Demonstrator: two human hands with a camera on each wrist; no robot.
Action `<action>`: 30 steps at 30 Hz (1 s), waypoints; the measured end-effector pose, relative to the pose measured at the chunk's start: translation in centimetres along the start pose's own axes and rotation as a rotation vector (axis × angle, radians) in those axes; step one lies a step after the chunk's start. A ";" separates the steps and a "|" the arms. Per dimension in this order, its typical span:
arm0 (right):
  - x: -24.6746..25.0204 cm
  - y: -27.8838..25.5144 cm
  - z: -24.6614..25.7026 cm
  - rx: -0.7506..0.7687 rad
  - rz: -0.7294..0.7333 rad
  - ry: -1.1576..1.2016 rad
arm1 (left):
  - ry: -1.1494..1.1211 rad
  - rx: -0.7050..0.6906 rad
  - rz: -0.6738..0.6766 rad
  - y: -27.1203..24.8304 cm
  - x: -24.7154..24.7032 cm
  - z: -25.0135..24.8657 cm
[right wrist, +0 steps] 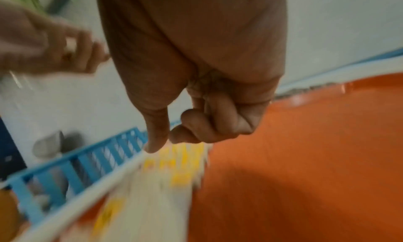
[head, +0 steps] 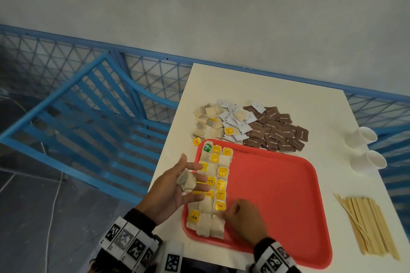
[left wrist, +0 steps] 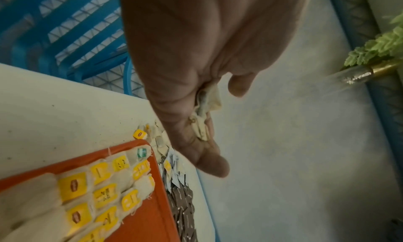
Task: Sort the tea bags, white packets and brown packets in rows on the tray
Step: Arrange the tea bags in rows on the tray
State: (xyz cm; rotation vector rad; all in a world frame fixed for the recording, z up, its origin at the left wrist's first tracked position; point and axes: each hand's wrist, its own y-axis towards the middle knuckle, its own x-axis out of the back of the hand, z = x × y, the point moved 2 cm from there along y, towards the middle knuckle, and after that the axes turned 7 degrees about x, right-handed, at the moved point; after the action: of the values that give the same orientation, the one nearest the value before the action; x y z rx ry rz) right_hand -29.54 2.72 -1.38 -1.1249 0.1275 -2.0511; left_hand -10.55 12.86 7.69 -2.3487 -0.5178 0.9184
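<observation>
A red tray (head: 277,195) lies on the white table (head: 255,86). Tea bags (head: 214,184) with yellow tags fill three rows along its left side, also in the left wrist view (left wrist: 102,194). My left hand (head: 195,166) hovers palm up over the tray's left rim, with crumpled tea bags (head: 186,181) resting on its straight fingers (left wrist: 202,156) and the thumb apart. My right hand (head: 228,214) is at the near end of the third row, fingers curled, thumb and index tips close together (right wrist: 169,139) with nothing seen between them.
Behind the tray lie heaps of loose tea bags (head: 207,122), white packets (head: 237,122) and brown packets (head: 277,133). Two paper cups (head: 361,137) lie at the right edge, with wooden stirrers (head: 366,226) nearer. A blue chair (head: 88,117) stands to the left.
</observation>
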 end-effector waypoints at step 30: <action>22.4 -1.4 14.7 0.901 -0.122 0.165 | 0.660 -0.618 -0.064 -2.8 -10.2 -8.0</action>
State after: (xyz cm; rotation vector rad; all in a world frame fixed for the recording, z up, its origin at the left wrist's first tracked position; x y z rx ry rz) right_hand -26.17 -7.45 23.16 -0.4028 -0.7311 -1.9482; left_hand -12.35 6.75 19.28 -2.9444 -0.6462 -0.1141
